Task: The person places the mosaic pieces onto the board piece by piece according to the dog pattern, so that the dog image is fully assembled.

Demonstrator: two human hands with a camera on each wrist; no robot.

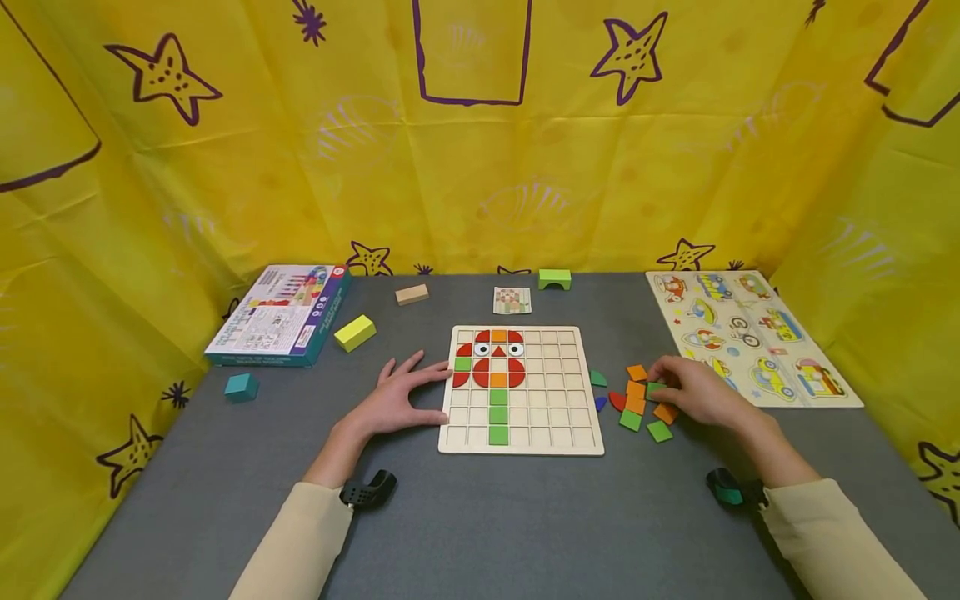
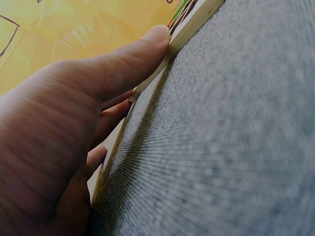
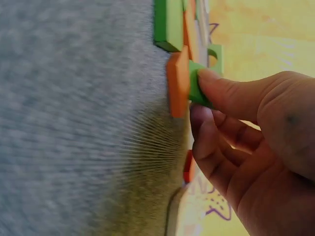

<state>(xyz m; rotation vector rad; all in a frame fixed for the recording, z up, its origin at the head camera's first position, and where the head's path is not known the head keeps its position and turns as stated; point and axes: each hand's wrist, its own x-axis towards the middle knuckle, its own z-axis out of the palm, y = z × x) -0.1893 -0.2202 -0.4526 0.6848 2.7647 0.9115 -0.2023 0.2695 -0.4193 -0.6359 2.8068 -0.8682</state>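
Observation:
A wooden grid board (image 1: pixel 551 417) lies flat on the grey table, with red, orange and green tiles and two eye tiles set in its left and middle columns. My left hand (image 1: pixel 392 402) rests at the board's left edge, fingers spread; in the left wrist view its thumb (image 2: pixel 142 46) touches the rim. To the right of the board, my right hand (image 1: pixel 701 390) pinches a green square tile (image 3: pixel 199 88) between thumb and fingers, above a loose group of tiles. Orange tiles (image 1: pixel 634 390), green tiles (image 1: pixel 660 431) and a red rounded tile (image 1: pixel 617 401) lie around it.
Behind the board are a small pattern card (image 1: pixel 512 300) and a green arch block (image 1: pixel 554 279). A picture puzzle board (image 1: pixel 742 333) lies at the right. On the left are a game box (image 1: pixel 273 312), a yellow block (image 1: pixel 355 332), a teal block (image 1: pixel 242 387) and a plain wooden block (image 1: pixel 412 294).

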